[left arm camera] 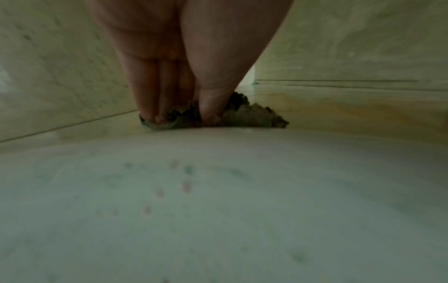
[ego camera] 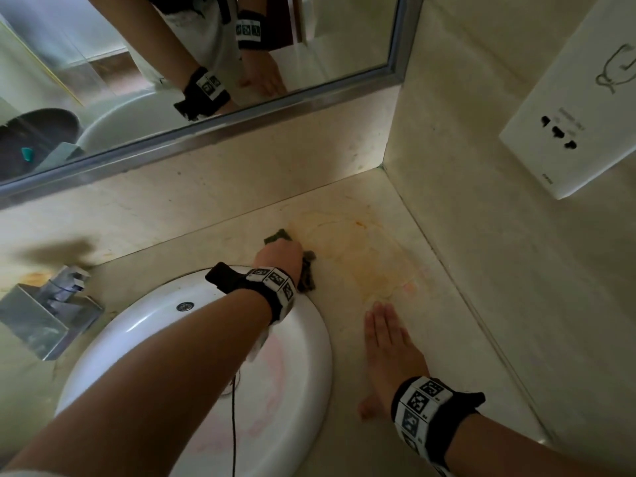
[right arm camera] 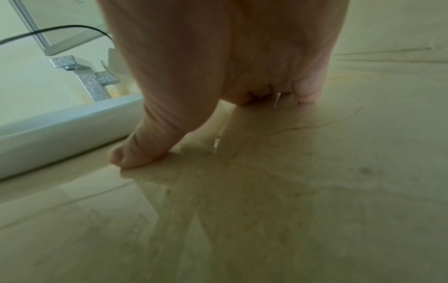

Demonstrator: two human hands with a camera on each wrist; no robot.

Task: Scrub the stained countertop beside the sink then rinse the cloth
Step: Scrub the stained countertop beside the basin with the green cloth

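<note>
— Where's the left hand [ego camera: 279,257]?

— Fingers bunched down on the dark cloth [ego camera: 307,274], on the countertop [ego camera: 457,325] just beyond the sink [ego camera: 311,325] rim.

— And the stain [ego camera: 361,256]?

— Away from the sink, right of the cloth, stretching toward the corner. The next stroke likely goes that way.

— Right hand [ego camera: 390,342]?

— Flat, fingers straight, pressing bare counter beside the sink.

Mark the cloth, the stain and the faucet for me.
cloth [left arm camera: 252,116]: left wrist view, on the crumpled fold right of the thumb.
stain [ego camera: 364,256]: head view, on the yellow patch's middle.
faucet [ego camera: 44,315]: head view, on the metal body.
</note>
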